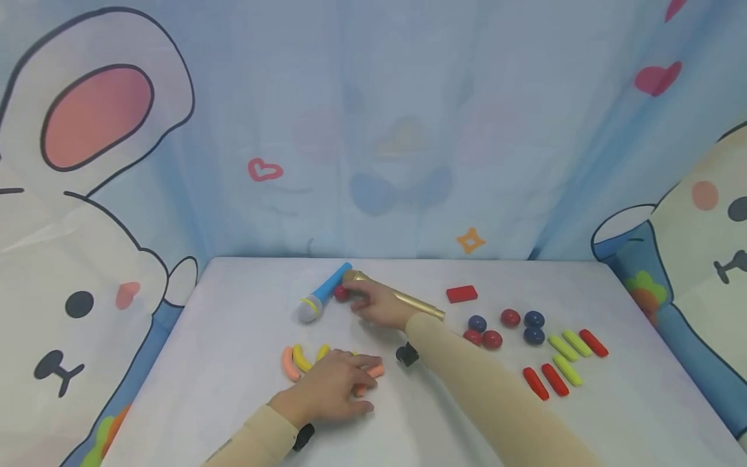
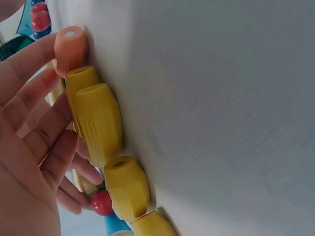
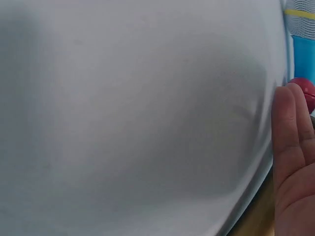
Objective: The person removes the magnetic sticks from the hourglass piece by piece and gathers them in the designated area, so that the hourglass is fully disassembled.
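My left hand (image 1: pixel 331 387) is over a group of small curved toy pieces, yellow (image 1: pixel 299 358) and orange (image 1: pixel 288 364). In the left wrist view its loosely bent fingers lie beside the ribbed yellow piece (image 2: pixel 100 125) and the orange piece (image 2: pixel 70 49), gripping none. My right hand (image 1: pixel 382 306) reaches forward to a red ball (image 1: pixel 341 294), fingertips close beside it. In the right wrist view those fingers are nearly straight next to the red ball (image 3: pixel 301 85). A blue toy microphone (image 1: pixel 322 293) lies just left of the ball; a gold microphone (image 1: pixel 419 305) is partly hidden behind the hand.
A red block (image 1: pixel 462 294) lies at the back right. Red balls (image 1: pixel 510 318) and dark blue balls (image 1: pixel 533 335) sit nearer, with red sticks (image 1: pixel 555 379) and yellow-green sticks (image 1: pixel 567 370) beyond them. A patterned curtain (image 1: pixel 403 130) hangs behind the white table (image 1: pixel 233 324).
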### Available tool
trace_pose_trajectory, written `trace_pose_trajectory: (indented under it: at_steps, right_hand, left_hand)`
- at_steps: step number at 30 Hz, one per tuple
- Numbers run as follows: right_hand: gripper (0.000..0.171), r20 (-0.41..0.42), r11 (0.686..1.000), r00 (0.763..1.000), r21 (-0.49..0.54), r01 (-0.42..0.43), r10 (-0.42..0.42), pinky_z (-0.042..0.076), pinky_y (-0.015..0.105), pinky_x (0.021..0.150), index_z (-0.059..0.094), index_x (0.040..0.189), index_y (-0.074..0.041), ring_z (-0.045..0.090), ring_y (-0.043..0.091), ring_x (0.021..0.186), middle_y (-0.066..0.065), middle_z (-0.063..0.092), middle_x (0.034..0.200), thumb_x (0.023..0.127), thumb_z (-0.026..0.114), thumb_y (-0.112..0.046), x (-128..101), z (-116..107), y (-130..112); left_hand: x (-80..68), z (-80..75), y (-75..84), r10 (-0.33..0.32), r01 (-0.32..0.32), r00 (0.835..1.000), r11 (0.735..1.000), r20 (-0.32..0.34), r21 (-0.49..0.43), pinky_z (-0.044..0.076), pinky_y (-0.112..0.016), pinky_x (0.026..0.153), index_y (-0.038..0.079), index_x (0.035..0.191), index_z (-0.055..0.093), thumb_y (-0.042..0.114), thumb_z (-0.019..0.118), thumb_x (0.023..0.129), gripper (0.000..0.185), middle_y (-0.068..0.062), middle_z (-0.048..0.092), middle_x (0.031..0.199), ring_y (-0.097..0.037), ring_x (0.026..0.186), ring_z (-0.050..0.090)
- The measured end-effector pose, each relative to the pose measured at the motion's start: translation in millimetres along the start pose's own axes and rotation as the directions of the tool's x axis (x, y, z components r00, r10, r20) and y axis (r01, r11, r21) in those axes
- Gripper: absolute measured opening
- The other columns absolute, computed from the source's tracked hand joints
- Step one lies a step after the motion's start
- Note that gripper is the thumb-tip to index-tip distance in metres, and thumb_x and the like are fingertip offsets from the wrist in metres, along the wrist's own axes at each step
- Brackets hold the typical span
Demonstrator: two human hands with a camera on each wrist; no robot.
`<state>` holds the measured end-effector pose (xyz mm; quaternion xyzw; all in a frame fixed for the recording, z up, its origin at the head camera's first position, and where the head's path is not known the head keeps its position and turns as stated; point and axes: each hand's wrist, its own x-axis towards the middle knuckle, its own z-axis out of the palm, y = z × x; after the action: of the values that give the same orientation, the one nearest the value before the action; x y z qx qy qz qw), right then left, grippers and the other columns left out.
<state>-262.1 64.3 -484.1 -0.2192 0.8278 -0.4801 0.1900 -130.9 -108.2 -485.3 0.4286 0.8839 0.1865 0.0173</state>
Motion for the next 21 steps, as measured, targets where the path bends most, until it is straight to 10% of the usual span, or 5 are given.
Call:
trace_pose_trajectory:
  at_steps: [8,17,21]
  right_hand:
    - [0.072,0.054,0.997,0.998,-0.076,-0.013,0.017,0.051,0.034,0.094,0.045,0.15,-0.02,0.06,0.022,0.119,0.004,0.043,0.152,0.086,0.053,0.012,7.1,4.7,0.1]
    - [0.05,0.076,0.935,0.979,-0.291,0.201,-0.187,0.053,0.027,0.076,0.06,0.137,-0.014,0.061,0.012,0.083,0.001,0.057,0.138,0.09,0.069,-0.002,9.1,13.0,-0.7]
    - [0.039,0.124,0.914,0.973,-0.338,0.226,-0.195,0.051,0.027,0.085,0.068,0.128,-0.019,0.06,0.007,0.092,-0.004,0.064,0.123,0.09,0.074,-0.014,11.8,18.8,1.9]
  left_hand:
    - [-0.7,1.7,-1.7,0.011,-0.01,1.0,0.998,-0.006,0.06,0.048,-0.037,0.09,0.02,0.064,0.053,0.035,0.074,0.081,0.031,0.0,0.063,0.13,-0.014,0.119,0.058]
    - [-7.3,-3.2,-0.4,-0.013,0.014,1.0,0.998,-0.028,0.068,0.046,-0.036,0.095,0.018,0.064,0.053,0.034,0.075,0.081,0.032,0.001,0.062,0.132,-0.015,0.12,0.057]
    - [-9.2,-3.4,-0.1,-0.043,0.043,0.999,0.998,-0.001,0.037,0.045,-0.035,0.096,0.017,0.069,0.059,0.034,0.075,0.082,0.026,0.001,0.061,0.135,-0.015,0.12,0.056]
